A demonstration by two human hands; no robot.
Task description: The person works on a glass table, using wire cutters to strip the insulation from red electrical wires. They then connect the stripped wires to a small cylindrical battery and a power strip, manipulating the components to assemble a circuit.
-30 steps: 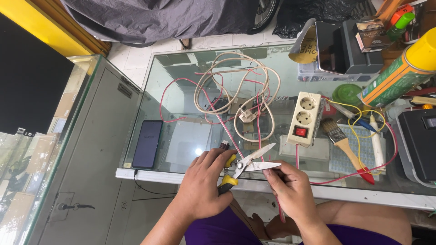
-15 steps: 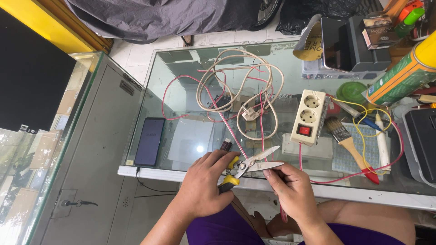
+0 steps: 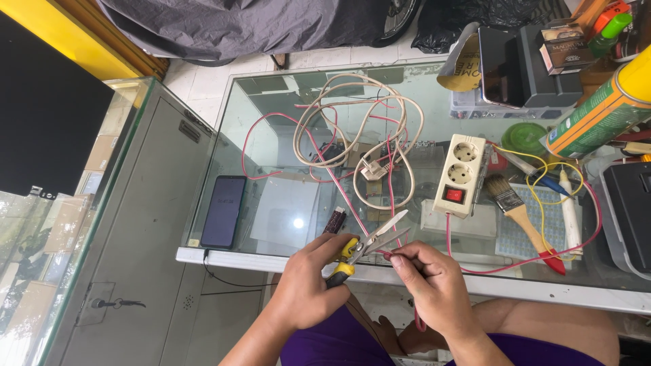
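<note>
The left hand (image 3: 305,288) closes its grip on the yellow-handled cutters (image 3: 363,247), blades parted; the right hand (image 3: 434,285) pinches the thin red wire (image 3: 390,203) beside them. Both hover at the near edge of the glass counter (image 3: 271,135). The wire looks light and limp, best pinched close to the blades.

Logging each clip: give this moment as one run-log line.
left hand: grips yellow-handled cutters, blades open | right hand: pinches red wire at blades | surface: glass counter | nearby: power strip
</note>
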